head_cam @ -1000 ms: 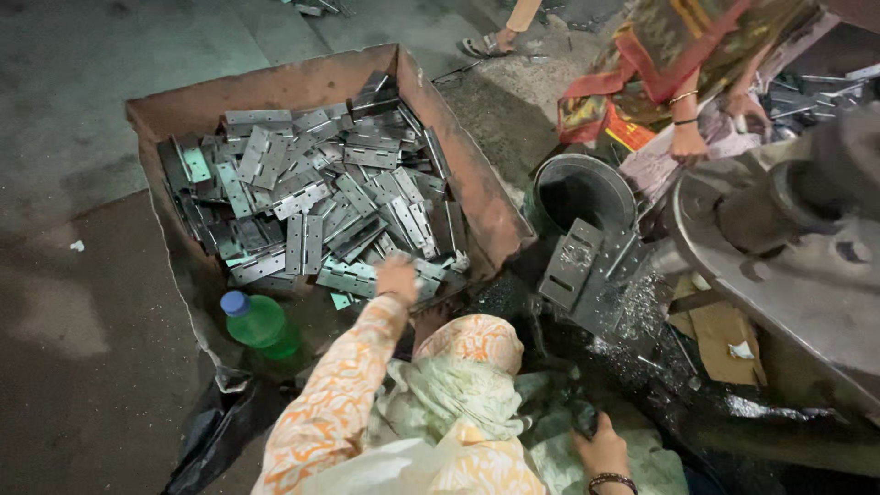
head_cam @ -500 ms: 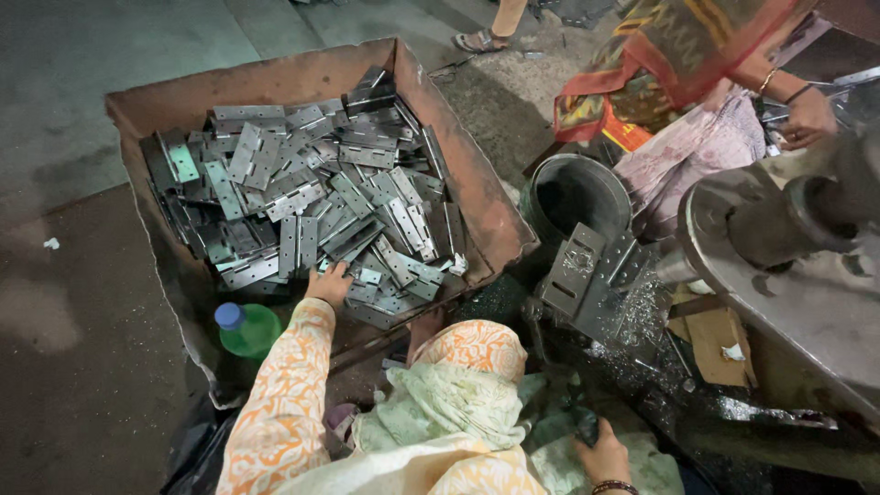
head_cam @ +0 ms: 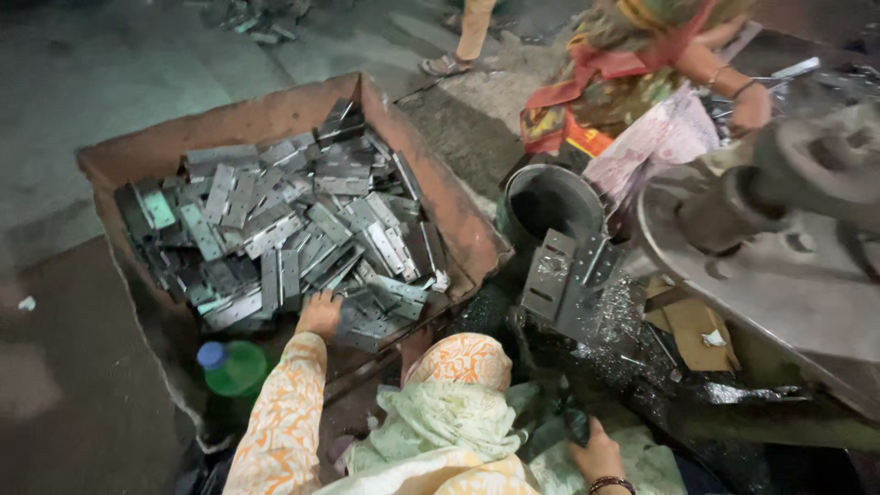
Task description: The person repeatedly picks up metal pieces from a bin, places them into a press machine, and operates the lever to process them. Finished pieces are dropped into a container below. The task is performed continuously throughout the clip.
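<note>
A rusty brown box [head_cam: 275,115] on the floor holds several grey metal hinge plates [head_cam: 302,229] in a loose heap. My left hand [head_cam: 319,314], in an orange patterned sleeve, reaches into the near edge of the heap with its fingers curled down onto the plates. My right hand [head_cam: 596,451], with a bangle on the wrist, rests low at the bottom of the view on pale cloth beside a small dark object. Whether it grips that object is hidden. My knee under orange and green cloth [head_cam: 454,385] lies between the two hands.
A green bottle with a blue cap [head_cam: 234,367] stands by the box's near corner. A dark metal bucket [head_cam: 550,197] and a perforated metal bracket [head_cam: 568,275] sit to the right. A big machine wheel [head_cam: 788,229] fills the right side. Another person in colourful cloth [head_cam: 642,92] works behind it.
My left hand has slid leftward and nearer along the heap's front edge. The other person's hand has moved to the right, towards the machine. The view has shifted slightly.
</note>
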